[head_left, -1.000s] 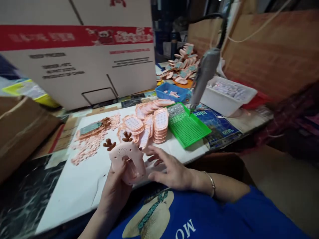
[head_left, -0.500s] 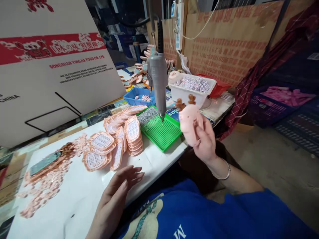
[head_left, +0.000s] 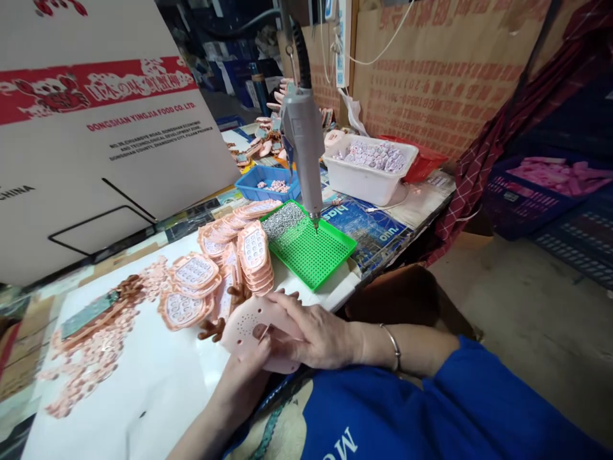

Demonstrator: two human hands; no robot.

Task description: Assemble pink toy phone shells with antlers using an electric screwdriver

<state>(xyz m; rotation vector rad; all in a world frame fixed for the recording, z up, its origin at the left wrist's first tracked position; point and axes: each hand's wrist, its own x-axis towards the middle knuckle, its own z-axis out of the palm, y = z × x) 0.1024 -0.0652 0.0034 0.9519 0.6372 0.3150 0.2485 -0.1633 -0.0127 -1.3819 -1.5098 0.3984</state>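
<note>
A pink plastic shell (head_left: 246,324) with brown antlers is held low over the near edge of the white table surface. It shows small speaker holes, screw holes and an opening near its middle. My left hand (head_left: 256,367) grips its lower side, the fingers partly hidden behind it. Across its right side lies my right hand (head_left: 318,335), its fingers wrapped round the edge. Just beyond are stacked pink panels with keypads (head_left: 253,249). An electric screwdriver (head_left: 304,153) hangs above a green tray (head_left: 316,255) with silver screws at its far left part.
Small pink pieces (head_left: 96,364) lie scattered at the left beside a teal-and-brown part (head_left: 90,313). Farther back are a blue tray (head_left: 249,188) and a white bin (head_left: 359,182) of small pieces. A large printed carton (head_left: 143,166) stands at the left.
My right hand has brought the pink shell down and left, from beside the green tray to my left hand. My left hand, open before, now grips it too.
</note>
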